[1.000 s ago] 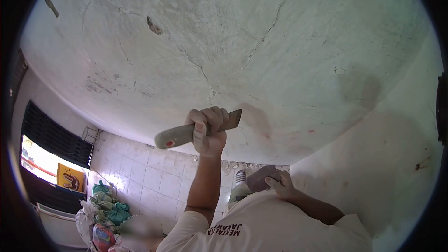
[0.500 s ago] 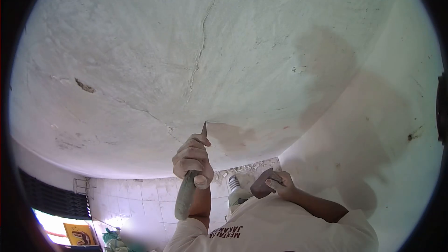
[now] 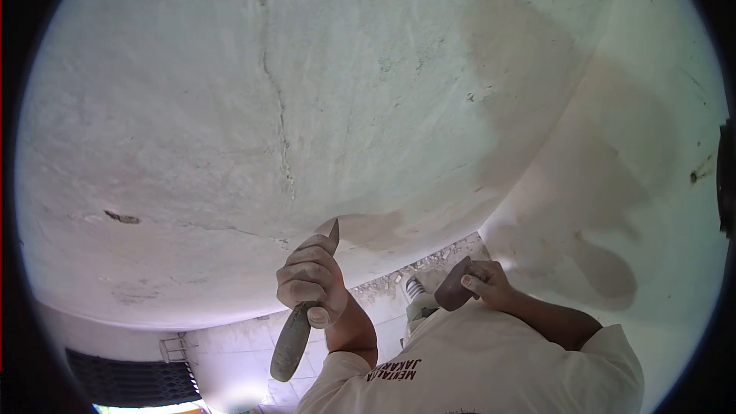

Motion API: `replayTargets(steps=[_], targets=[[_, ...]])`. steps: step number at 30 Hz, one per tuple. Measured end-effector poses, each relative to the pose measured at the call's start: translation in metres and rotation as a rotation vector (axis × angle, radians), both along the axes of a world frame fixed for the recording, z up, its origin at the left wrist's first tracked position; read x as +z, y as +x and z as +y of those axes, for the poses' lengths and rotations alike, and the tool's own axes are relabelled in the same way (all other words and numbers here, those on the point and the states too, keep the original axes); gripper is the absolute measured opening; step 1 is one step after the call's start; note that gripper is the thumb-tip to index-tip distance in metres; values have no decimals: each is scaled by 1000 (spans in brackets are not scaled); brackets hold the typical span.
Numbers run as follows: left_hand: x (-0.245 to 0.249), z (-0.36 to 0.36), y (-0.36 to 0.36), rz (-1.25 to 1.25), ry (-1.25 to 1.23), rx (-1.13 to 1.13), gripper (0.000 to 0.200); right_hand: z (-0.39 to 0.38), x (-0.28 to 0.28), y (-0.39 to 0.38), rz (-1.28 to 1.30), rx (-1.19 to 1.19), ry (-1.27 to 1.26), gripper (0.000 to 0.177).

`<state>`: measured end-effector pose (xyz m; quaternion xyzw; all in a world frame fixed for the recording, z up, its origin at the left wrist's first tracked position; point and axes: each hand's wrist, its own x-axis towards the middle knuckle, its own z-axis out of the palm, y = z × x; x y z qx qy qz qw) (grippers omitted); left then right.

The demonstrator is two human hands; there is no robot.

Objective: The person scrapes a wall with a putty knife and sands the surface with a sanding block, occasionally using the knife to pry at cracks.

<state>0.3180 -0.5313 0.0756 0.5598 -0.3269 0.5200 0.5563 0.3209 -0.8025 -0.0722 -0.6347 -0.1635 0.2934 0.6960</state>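
Note:
My left hand [image 3: 313, 282] is closed around a tool with a thick grey handle [image 3: 291, 343] and a narrow, pointed blade [image 3: 334, 231]. The handle sticks out below the fist, while the blade tip meets the pale plastered wall [image 3: 176, 123] in this view. Lower right, by my chest, my right hand [image 3: 491, 284] grips a dark brown, block-like tool [image 3: 452, 285], its thumb along the near side. The fingers hide part of that tool. Left of the blade, a thin crack [image 3: 282, 119] runs down the wall.
A second wall [image 3: 652, 184] meets the first in a corner on the right, with shadows across both. Crumbled debris [image 3: 383, 284] lies along the foot of the wall on the tiled floor [image 3: 238, 345]. A dark slatted panel [image 3: 126, 379] is at lower left.
My view has swung, so the wall's crack and hole shift left and the corner shifts right. The left tool's handle leans more to the left; its blade stays by the same wall area.

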Motion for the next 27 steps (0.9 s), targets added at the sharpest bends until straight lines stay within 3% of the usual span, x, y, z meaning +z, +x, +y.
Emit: replayTargets(steps=[4,12,15,16,19,27], targets=[[8,9,-2,41,139,-53,53,4,3,1,31,-93,63,27],[0,17,3,-14,180,-99,49,26,12,9,73,-176,87,25],[-8,21,11,-39,25,-117,45,38,11,9,72,-172,122,24],[-16,24,12,128,70,-201,42,42,11,8,76,-168,133,24],[-8,12,28,158,237,-347,50,56,12,10,60,-165,130,25],[-4,36,4,72,303,-257,48,64,20,8,74,-274,153,30]])
